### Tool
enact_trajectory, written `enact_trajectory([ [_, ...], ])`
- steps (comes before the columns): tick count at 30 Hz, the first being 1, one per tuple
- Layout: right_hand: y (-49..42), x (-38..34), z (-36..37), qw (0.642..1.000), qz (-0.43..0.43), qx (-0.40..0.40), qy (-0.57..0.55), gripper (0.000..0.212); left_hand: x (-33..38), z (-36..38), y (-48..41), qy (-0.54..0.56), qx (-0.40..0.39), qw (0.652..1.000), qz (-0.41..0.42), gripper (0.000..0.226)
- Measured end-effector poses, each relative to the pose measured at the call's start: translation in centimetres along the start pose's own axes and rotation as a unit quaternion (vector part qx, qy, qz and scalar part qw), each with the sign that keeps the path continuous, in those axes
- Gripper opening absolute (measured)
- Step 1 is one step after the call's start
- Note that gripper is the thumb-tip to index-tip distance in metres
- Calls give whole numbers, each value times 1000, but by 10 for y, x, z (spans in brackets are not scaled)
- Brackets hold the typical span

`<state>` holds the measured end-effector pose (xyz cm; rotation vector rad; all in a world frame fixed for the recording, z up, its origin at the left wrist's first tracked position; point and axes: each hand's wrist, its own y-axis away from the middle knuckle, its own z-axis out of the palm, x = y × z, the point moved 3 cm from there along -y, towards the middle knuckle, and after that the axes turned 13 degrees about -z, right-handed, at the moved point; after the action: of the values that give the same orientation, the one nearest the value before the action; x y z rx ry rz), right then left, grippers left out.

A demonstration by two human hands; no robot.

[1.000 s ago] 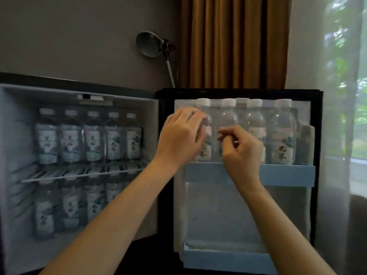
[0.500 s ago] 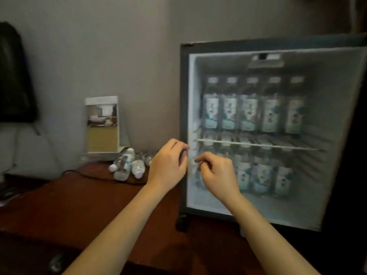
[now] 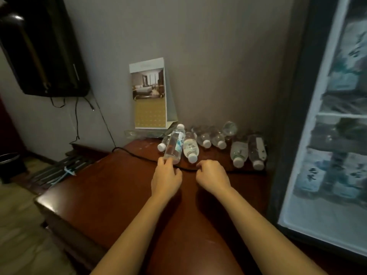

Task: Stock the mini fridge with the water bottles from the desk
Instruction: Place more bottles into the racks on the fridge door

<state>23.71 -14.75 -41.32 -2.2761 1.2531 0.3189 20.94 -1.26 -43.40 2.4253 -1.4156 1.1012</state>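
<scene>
Several clear water bottles with white caps lie on their sides at the back of the dark wooden desk (image 3: 123, 195), against the wall. One labelled bottle (image 3: 175, 142) lies tilted across the others, its base toward me. The curled fingertips of my left hand (image 3: 165, 175) reach that base; no grip around it shows. My right hand (image 3: 212, 176) hovers just short of the cap of a neighbouring bottle (image 3: 190, 148), fingers loosely curled and holding nothing. Two more bottles (image 3: 248, 152) lie further right. The open mini fridge (image 3: 325, 135) at the right holds rows of upright bottles.
A black cable (image 3: 139, 155) runs across the desk just in front of the bottles and under my hands. A standing hotel card (image 3: 150, 94) leans on the wall behind them. A dark wall-mounted screen (image 3: 39, 48) hangs at the upper left. The desk's left edge drops to the floor.
My view has swung left from the fridge door shelf to the desk. Both hands have left the door's bottles and come down in front of the bottles lying on the desk.
</scene>
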Motion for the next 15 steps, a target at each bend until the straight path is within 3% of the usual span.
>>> enact_trajectory([
  [6,-37,9,34,993,-8,-72,95,25,0,32,-55,-5,29,999,-38,51],
  [10,-39,10,39,988,-10,-80,131,25,8,48,-92,-39,-2,998,-57,65],
  [15,-43,9,38,984,-14,-100,145,27,6,50,-109,7,-3,993,-122,58],
])
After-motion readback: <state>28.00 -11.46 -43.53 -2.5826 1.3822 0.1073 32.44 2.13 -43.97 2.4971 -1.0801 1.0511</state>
